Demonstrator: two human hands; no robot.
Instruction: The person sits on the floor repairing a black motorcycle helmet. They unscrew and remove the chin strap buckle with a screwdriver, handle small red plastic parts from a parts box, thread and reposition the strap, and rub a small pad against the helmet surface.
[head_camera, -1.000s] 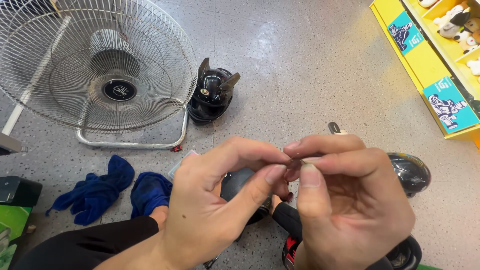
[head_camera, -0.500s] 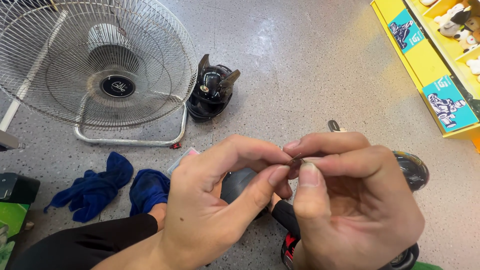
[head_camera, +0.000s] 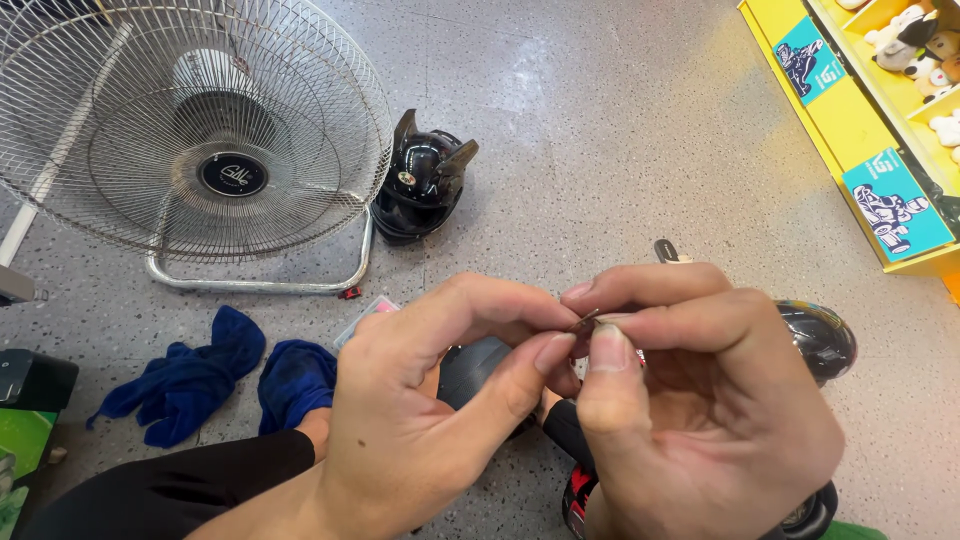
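The left hand (head_camera: 420, 420) and right hand (head_camera: 690, 400) meet fingertip to fingertip, both pinching one tiny dark metal part (head_camera: 586, 320) between thumbs and forefingers, above the speckled floor (head_camera: 600, 120). It barely shows past the fingertips. Judging by its size, any slackening of either pinch could drop it among the blue cloths (head_camera: 200, 375) and black helmet (head_camera: 425, 185).

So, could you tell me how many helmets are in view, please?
2, perhaps more hidden: a black helmet stands by the fan, and a glossy helmet lies behind the right hand.
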